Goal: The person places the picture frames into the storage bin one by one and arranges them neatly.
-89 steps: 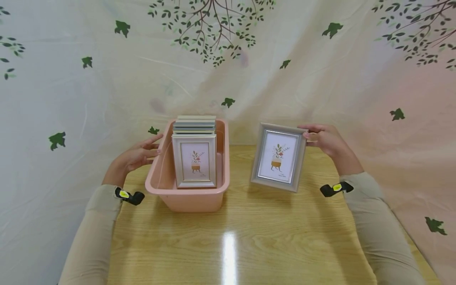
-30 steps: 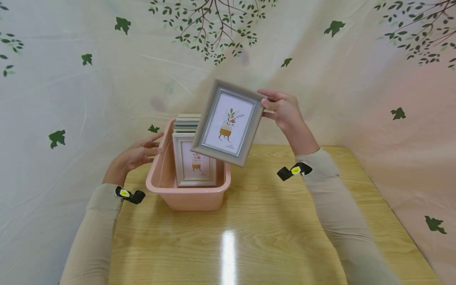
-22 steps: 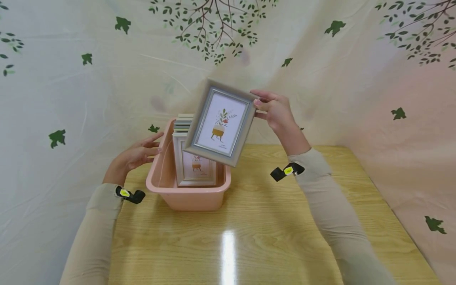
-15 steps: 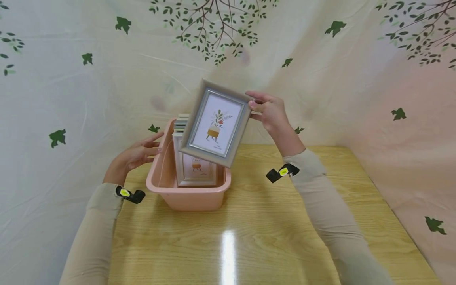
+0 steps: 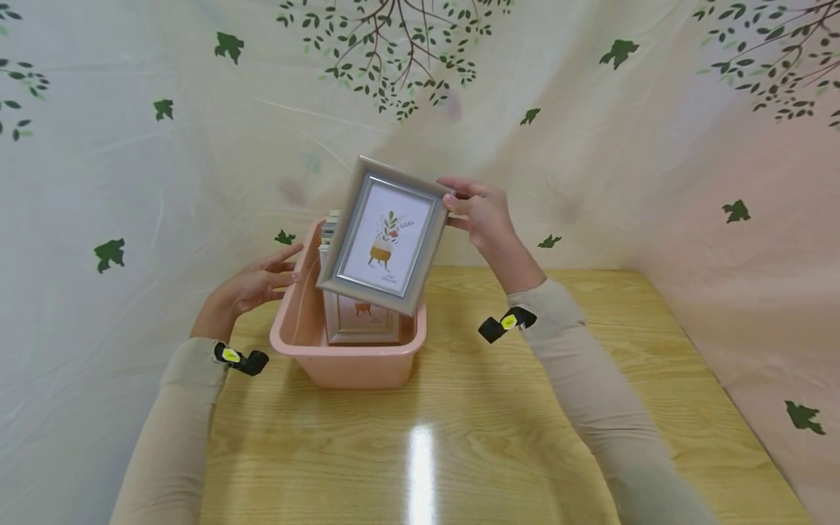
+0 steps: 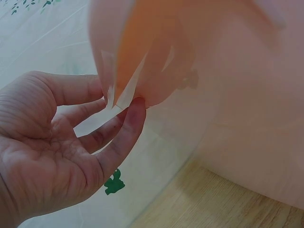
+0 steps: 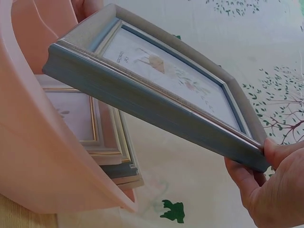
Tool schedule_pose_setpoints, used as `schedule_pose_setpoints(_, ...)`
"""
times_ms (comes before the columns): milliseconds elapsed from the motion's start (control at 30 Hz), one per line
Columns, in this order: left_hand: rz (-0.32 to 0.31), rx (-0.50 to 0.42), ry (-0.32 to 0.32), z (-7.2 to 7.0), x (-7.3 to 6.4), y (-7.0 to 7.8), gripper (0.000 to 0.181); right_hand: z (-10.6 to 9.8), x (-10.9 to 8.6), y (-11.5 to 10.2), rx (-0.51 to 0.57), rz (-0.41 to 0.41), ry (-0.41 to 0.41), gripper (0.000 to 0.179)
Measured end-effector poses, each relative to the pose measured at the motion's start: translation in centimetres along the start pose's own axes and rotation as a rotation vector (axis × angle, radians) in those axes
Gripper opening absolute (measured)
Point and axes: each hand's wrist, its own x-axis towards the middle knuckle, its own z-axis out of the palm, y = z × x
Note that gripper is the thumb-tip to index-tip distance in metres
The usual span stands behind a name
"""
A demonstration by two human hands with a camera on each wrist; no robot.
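My right hand (image 5: 485,214) pinches a grey-silver picture frame (image 5: 383,237) by its upper right corner, thumb on the front and fingers behind. The picture frame hangs tilted over a pink plastic basin (image 5: 357,372), its print of a plant in a yellow pot facing me. In the basin stands a row of picture frames (image 5: 364,328), largely covered by the held one; the right wrist view shows their stacked edges. At the basin's left rim is my left hand (image 5: 252,288). The left wrist view has its thumb and fingertips gripping that rim.
The basin stands on a light wood table (image 5: 499,423) near its back edge. Behind hangs a pale cloth backdrop (image 5: 216,160) printed with branches and green leaves.
My right hand has carried the grey-silver picture frame from the table's right side leftward over the basin, and it has lately come slightly lower. My left hand has kept its place at the rim.
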Motion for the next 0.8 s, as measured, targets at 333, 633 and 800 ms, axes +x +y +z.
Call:
schedule_pose_setpoints(333, -0.003, 0.001, 0.009, 0.2, 0.0, 0.0, 0.079, 0.7, -0.2, 0.9, -0.055, -0.007, -0.007, 0.029)
schedule_pose_setpoints(633, 0.004, 0.011, 0.005, 0.1, 0.0, 0.1, 0.079, 1.1, -0.3, 1.8, -0.076, -0.017, -0.021, 0.029)
schedule_pose_setpoints(800, -0.007, 0.003, 0.011, 0.1, 0.0, 0.1, 0.079, 1.0, -0.2, 2.5, -0.104, -0.025, -0.025, 0.029)
